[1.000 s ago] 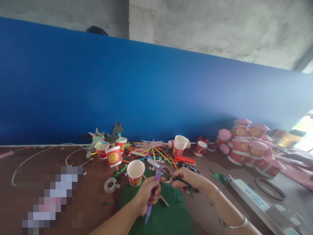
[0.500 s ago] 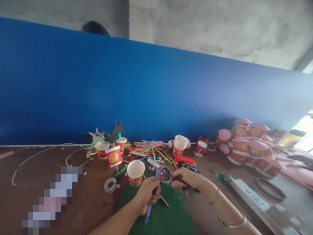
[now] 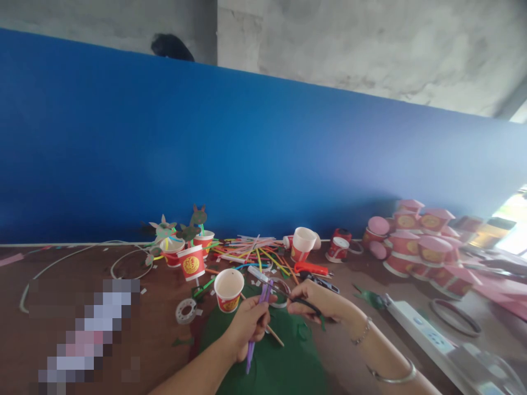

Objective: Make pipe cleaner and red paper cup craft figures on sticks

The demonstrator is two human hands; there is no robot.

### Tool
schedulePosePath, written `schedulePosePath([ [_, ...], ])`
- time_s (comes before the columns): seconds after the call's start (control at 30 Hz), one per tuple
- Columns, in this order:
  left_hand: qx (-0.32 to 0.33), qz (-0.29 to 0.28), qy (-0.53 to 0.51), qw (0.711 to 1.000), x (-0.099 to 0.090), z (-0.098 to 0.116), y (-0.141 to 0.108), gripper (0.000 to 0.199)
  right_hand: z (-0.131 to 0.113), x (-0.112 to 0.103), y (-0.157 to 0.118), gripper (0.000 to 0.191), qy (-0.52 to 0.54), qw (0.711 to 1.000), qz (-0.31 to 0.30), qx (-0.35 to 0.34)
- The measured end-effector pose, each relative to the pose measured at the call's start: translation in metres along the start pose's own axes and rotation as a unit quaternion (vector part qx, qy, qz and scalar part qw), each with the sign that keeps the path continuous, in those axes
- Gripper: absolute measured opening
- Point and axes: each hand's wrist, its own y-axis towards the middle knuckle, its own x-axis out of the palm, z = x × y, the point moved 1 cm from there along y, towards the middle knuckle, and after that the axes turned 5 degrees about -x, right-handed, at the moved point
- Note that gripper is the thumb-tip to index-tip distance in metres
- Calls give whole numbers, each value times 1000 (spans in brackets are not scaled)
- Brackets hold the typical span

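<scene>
Cup [image 3: 227, 303] nr L hand [image 3: 249, 323], stemmed cutouts [image 3: 199, 215] in rear cups [image 3: 206, 246]

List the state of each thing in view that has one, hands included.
Left hand: closed around purple strips
Right hand: gripping scissors
Purple strips: bunched, protruding above and below the left hand
Scissors: held; blade opening unclear
Nearest cup: upright, uncovered
Wooden stick: lying slantwise, partly hidden
Tape roll: lying down
Orange tool: lying down
Power strip: lying lengthwise
</scene>
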Motion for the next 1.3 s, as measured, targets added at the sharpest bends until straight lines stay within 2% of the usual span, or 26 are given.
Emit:
schedulePosePath([
  [0.4,-25,-66,-89,994,-4,5,-1,39,6,6,2,36,4,999,23,-43],
  [0.73,-39,-70,-54,995,-5,4,0,35,13,8,4,27,47,999,11,-8],
  [1.0,-41,-69,-74,994,-7,2,1,28,11,9,1,32,32,999,22,-10],
  [1.17,-54,-91,-104,989,-8,4,0,23,13,9,1,34,25,998,54,-2],
  [1.23,-48,-98,-106,988,-8,4,0,24,14,10,5,30,9,996,85,7],
  [1.3,-41,-106,-106,988,-7,4,0,26,12,13,9,31,-54,990,131,19],
])
